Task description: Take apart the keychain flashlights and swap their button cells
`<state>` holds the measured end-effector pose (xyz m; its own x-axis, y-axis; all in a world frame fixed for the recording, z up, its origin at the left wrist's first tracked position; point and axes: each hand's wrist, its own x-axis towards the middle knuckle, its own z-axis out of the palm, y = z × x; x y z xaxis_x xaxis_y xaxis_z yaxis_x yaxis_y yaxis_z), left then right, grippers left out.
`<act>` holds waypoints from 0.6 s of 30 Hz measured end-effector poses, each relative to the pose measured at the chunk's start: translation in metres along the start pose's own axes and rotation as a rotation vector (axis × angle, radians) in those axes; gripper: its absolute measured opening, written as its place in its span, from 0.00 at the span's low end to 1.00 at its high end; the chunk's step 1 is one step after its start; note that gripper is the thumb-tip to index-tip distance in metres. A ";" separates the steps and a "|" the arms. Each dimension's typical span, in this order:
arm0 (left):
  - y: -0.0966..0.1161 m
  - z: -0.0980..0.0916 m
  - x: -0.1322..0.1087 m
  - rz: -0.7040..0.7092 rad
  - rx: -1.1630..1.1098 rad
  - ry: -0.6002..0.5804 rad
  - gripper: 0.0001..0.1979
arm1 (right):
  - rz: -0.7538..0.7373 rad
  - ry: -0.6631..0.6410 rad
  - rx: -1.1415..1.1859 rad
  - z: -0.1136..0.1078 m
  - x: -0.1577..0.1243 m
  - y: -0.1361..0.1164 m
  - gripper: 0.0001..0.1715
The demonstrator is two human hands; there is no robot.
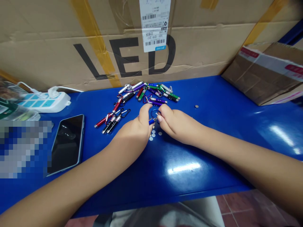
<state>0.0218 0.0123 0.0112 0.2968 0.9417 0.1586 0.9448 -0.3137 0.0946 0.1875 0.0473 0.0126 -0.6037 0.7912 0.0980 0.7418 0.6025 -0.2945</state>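
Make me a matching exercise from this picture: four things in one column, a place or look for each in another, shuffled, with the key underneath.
1. Phone
2. Power strip
3. Blue metal tube
4. Pale round discs

A. Held in the left hand
B. White with light-blue panels
C. Lying close to the right hand
D. Flat on the table, dark screen up

Pairs: 1-D, 2-B, 3-A, 4-C

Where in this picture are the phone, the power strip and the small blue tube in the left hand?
Phone (67,143), head view: on its dark screen.
Power strip (48,104), head view: on a light-blue panel.
Small blue tube (151,121), head view: on its exposed barrel.
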 end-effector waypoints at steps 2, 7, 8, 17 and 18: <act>0.001 0.000 -0.002 -0.004 -0.036 0.027 0.25 | 0.007 0.010 0.029 0.000 0.000 -0.001 0.15; 0.003 -0.002 0.000 -0.063 -0.120 0.007 0.24 | 0.028 0.038 0.031 0.004 -0.001 -0.001 0.15; 0.002 -0.003 0.001 -0.071 -0.136 0.001 0.24 | 0.029 0.037 0.021 0.004 -0.002 -0.001 0.15; -0.021 -0.018 0.013 0.058 -0.021 -0.135 0.20 | -0.061 -0.133 -0.095 -0.014 -0.003 0.005 0.14; -0.022 -0.020 0.014 0.082 0.003 -0.155 0.18 | -0.072 -0.151 -0.072 -0.016 -0.004 0.006 0.13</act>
<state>0.0025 0.0296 0.0305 0.3900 0.9207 0.0122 0.9171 -0.3896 0.0843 0.1993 0.0495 0.0258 -0.6892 0.7240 -0.0288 0.7105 0.6676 -0.2225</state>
